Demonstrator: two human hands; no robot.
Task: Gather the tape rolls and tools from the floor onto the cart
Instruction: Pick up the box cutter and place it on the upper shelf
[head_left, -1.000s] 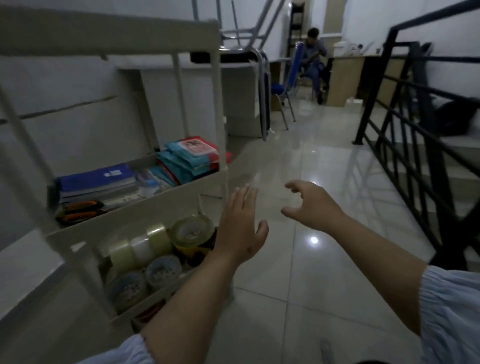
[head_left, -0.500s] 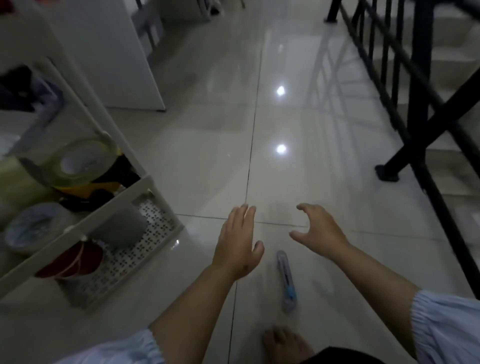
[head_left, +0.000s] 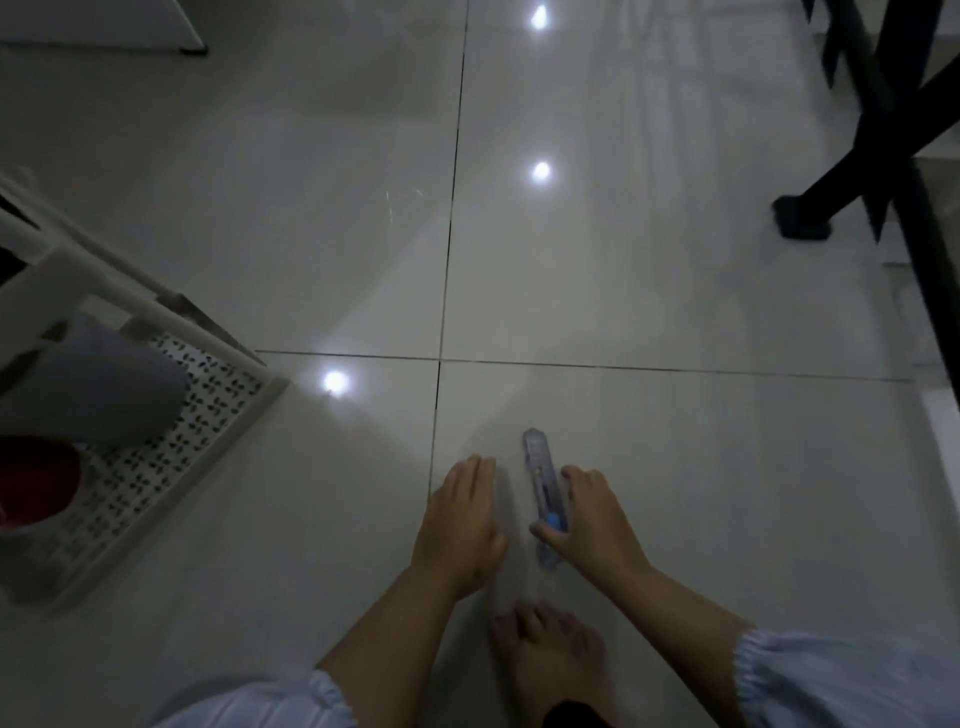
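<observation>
- Glossy tile floor (head_left: 675, 312) filling most of the view now, not the room like a second ago, so clearly bent right down for the pickup.
- Cart (head_left: 156, 457) off at 9 o'clock, bottom shelf only, well apart from the hands.
- Left hand (head_left: 460, 525) flat, fingers together, empty, just beside the cutter.
- Right hand (head_left: 592, 519) now closing thumb and fingers around it; half a second back, open above.
- Box cutter (head_left: 541, 488) at 6 o'clock on the floor: slim, translucent bluish, blue slider. Probably lifts next.

Looks like some indoor hallway or landing to me. I'm seeing glossy pale floor tiles (head_left: 649, 270) reflecting ceiling lights, a black metal railing (head_left: 883, 130), and a plastic storage cart (head_left: 156, 467).
</observation>
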